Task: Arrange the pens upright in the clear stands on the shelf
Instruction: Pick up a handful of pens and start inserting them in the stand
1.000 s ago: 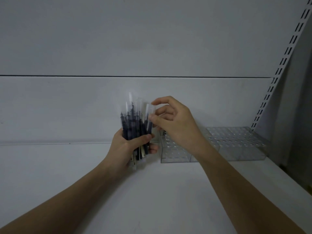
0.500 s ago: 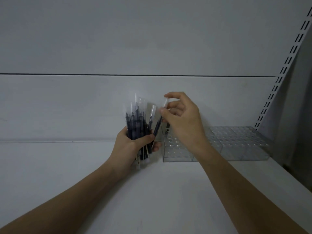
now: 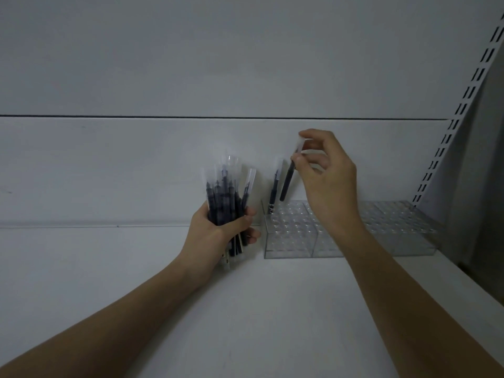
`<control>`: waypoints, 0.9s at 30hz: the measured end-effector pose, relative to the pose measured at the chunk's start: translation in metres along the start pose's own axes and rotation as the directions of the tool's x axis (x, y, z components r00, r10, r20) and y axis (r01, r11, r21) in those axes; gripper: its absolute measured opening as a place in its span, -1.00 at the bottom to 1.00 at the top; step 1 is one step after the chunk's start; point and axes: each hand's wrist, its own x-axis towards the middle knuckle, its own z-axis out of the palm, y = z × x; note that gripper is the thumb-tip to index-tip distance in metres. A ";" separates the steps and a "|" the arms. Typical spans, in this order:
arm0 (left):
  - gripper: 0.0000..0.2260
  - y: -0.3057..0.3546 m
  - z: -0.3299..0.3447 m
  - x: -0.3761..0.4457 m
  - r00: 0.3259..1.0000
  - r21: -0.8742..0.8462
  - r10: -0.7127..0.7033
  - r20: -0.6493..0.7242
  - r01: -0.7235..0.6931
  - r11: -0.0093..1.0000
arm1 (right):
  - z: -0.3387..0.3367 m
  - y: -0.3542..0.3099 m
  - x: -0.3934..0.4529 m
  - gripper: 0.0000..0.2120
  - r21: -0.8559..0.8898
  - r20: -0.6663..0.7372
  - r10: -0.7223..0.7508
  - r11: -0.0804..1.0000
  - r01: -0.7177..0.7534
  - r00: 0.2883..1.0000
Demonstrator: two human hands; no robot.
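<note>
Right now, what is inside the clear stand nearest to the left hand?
One pen stands upright in a back-corner hole of the clear stand. The right hand holds a second pen above it, not yet inserted. The right forearm covers some holes.

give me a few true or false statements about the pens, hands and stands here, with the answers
1. The left hand grips a bundle of pens. True.
2. The right hand is empty. False: it pinches a single pen near its cap.
3. One pen already stands in the near clear stand. True.
4. The held pen is fully seated in a hole. False: its tip hangs above the stand.
5. The far clear stand is full of pens. False: none show there.
</note>
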 end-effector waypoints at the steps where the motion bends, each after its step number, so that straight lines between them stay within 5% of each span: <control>1: -0.78 0.000 0.000 0.000 1.000 0.003 0.002 0.003 -0.002 1.000 | 0.000 0.001 0.000 -0.73 -0.008 0.007 0.001 1.000 -0.001 1.000; 17: -0.77 0.004 -0.004 0.001 1.000 0.040 0.021 0.023 -0.022 0.999 | 0.007 0.011 -0.003 -0.74 -0.221 0.073 0.018 0.975 -0.002 0.997; 27: -0.74 0.026 0.024 0.004 0.992 -0.048 0.045 -0.118 -0.051 0.998 | 0.007 0.013 -0.004 -0.67 -0.343 0.165 0.007 0.938 0.051 0.986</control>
